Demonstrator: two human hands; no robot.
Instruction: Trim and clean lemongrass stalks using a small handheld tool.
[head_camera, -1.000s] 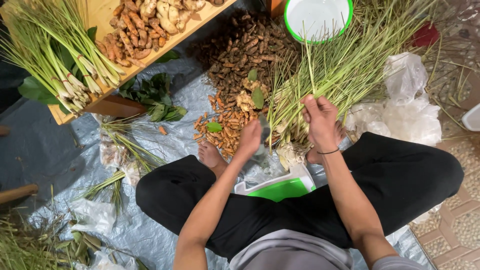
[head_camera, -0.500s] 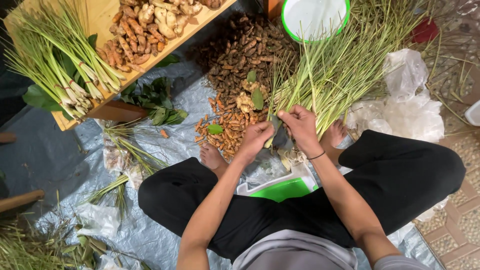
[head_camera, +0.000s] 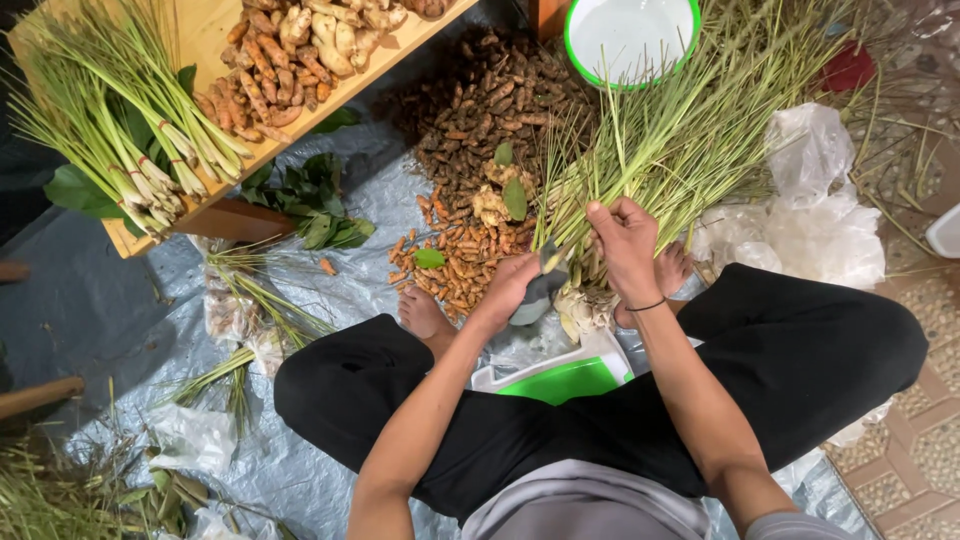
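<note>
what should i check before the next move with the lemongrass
1. Right hand closed on lemongrass stalks: ok.
2. Left hand has a grip on a dark tool at the stalk bases: ok; its edge cannot be made out.
3. Fingers away from the tool's edge: cannot tell.
4. Bare foot apart from the hands: ok.
5. Green and white tray in the lap, under the hands: ok.
6. Turmeric pile lies close beside the stalk bases: not ok.
</note>
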